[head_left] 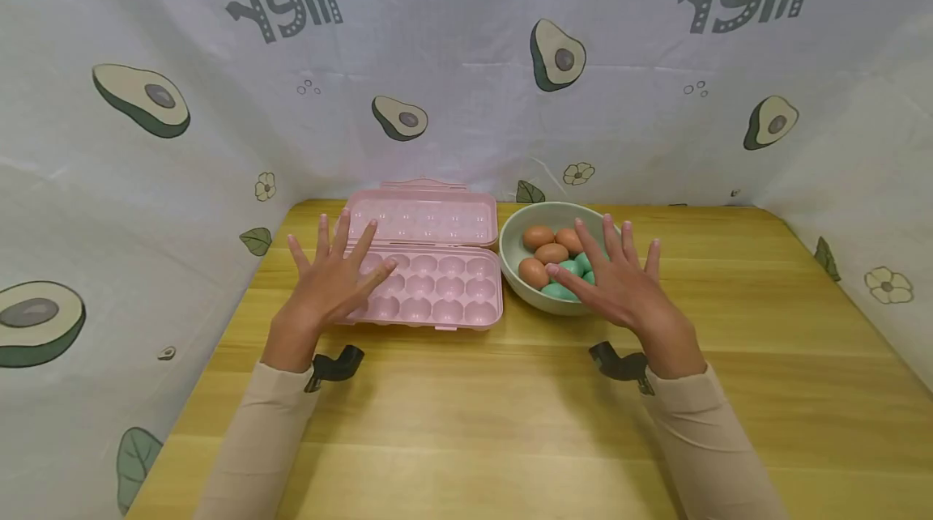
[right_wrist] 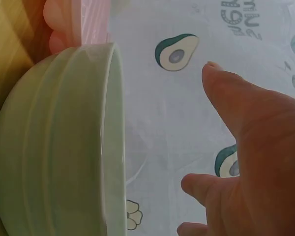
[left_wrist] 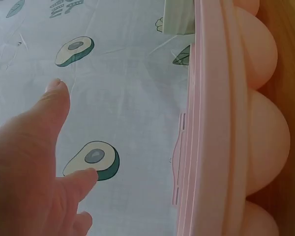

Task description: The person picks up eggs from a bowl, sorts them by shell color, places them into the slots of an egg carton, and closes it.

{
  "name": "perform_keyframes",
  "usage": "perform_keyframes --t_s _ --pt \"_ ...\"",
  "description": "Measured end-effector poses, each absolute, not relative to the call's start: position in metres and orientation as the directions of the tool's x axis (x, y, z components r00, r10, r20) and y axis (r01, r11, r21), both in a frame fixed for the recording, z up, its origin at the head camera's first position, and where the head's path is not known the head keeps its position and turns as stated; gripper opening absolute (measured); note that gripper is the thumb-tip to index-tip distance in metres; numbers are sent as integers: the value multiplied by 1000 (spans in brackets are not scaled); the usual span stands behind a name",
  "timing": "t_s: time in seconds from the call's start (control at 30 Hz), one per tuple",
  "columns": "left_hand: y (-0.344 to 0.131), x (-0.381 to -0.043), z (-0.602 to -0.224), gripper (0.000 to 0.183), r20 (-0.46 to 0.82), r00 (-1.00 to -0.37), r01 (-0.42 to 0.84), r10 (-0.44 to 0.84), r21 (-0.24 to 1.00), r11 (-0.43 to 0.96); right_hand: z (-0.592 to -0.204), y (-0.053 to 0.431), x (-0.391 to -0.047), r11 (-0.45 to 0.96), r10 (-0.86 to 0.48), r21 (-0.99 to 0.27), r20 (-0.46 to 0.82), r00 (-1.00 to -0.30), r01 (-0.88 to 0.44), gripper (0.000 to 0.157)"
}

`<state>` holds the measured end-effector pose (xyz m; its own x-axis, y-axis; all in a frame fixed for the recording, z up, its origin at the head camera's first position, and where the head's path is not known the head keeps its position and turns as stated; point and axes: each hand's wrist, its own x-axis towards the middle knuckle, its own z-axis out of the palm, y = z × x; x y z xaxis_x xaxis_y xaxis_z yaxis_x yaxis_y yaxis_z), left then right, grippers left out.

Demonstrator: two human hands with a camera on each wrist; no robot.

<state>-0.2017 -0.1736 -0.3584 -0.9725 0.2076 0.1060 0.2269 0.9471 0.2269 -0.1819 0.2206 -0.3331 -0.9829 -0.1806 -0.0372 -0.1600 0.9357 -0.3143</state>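
My left hand (head_left: 326, 287), fingers spread and holding nothing, hovers over the left part of a pink egg carton (head_left: 419, 287). The carton lies unfolded, its lid (head_left: 466, 216) laid back and its bare cups facing up. To the carton's right stands a pale green bowl (head_left: 521, 289) with several brown eggs (head_left: 551, 253) and green eggs (head_left: 560, 291) in it. Above the bowl's right side my right hand (head_left: 623, 281) is spread the same way, hiding some of the eggs. In the right wrist view its thumb and fingers (right_wrist: 206, 189) are apart from the bowl's rim.
Both things stand toward the back of a wooden table (head_left: 466, 415). A white cloth (head_left: 466, 42) printed with avocados, leaves and flowers hangs behind and at both sides. A black wrist mount (head_left: 338, 364) sits on the left wrist, another mount (head_left: 618, 361) on the right.
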Motion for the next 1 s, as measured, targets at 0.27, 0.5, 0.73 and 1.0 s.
perform_keyframes --t_s 0.27,0.5,0.73,1.0 --pt "-190 -201 -362 83 95 -974 225 207 258 940 -336 224 -190 910 -214 -367 -23 -977 -191 87" --pt "-204 -206 -370 83 115 -970 241 216 299 923 -340 226 -198 877 -262 -411 23 -965 -248 83" --pt "-223 -208 -383 80 109 -967 256 232 433 864 -344 226 -204 815 -316 -487 80 -945 -313 78" --pt "-242 -211 -402 89 111 -959 273 262 624 732 -348 225 -209 764 -353 -551 78 -933 -335 75"
